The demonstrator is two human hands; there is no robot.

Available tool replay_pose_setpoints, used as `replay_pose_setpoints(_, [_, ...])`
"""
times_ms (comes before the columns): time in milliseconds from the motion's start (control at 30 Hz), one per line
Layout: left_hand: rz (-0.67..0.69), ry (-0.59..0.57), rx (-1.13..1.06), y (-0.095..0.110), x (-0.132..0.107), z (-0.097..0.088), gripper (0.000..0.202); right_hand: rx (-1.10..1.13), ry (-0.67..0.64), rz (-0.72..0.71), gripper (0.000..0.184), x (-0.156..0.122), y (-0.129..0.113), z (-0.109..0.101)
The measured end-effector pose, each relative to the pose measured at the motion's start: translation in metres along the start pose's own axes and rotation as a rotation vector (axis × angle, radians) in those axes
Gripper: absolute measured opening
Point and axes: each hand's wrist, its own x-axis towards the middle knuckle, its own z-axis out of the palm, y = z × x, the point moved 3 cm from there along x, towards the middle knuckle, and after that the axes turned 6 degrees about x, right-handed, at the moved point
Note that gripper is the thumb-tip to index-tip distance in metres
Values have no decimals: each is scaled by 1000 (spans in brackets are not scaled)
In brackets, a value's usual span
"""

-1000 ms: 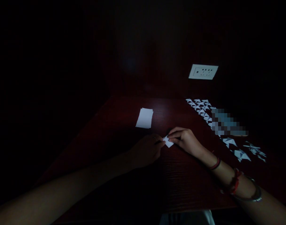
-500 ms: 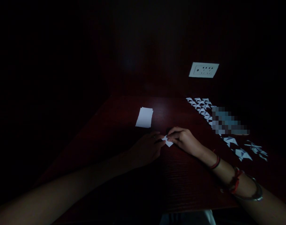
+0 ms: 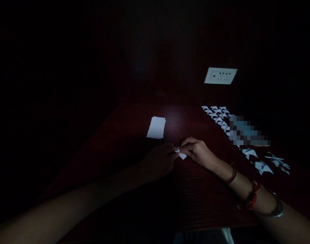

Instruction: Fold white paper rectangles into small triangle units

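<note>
I see left hand (image 3: 158,162) and right hand (image 3: 199,152) meeting mid-table, fingertips pinching small white paper piece (image 3: 181,155); both forearms angled inward, knuckles up.

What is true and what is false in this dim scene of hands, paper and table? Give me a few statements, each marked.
1. The left hand and the right hand both pinch one small white piece. True.
2. The paper stack lies right of both hands. False: it lies on the table beyond the left hand.
3. The folded shapes lie in rows on the right side. True.
4. The bracelets ring the left wrist. False: they ring the right wrist.
</note>
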Motion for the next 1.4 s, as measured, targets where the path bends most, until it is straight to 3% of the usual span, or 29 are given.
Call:
replay_pose_setpoints(433, [-17, -19, 3, 1, 1, -3, 30, 92, -115, 34, 20, -3, 7, -20])
replay_pose_setpoints(1067, [16, -34, -60, -1, 3, -2, 31, -6, -217, -20, 21, -6, 2, -25])
replay_pose_setpoints(1400, [48, -28, 20, -4, -1, 2, 34, -19, -276, -23, 18, -6, 5, -29])
